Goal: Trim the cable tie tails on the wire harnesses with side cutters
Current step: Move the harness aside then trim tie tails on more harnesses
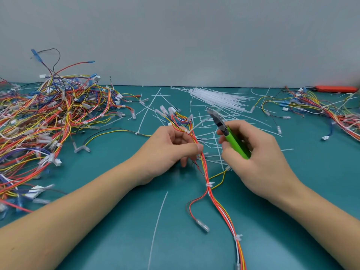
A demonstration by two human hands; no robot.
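From the head view, at frame centre, the left hand (171, 145) pinched the wire harness (209, 190) on the teal surface (109, 240). The right hand (251, 151) curled round the green side cutters (229, 136), blades just right of a cable tie (187, 131). Cutting flush against the tie head would probably serve best.

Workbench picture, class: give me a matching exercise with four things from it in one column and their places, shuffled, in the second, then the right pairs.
Things:
1. side cutters
2. bundle of unused cable ties
3. big pile of wire harnesses
4. orange tool

Places:
A. far right, by the wall
B. left of the table
C. in the right hand
D. far middle of the table

Pairs: 1-C, 2-D, 3-B, 4-A
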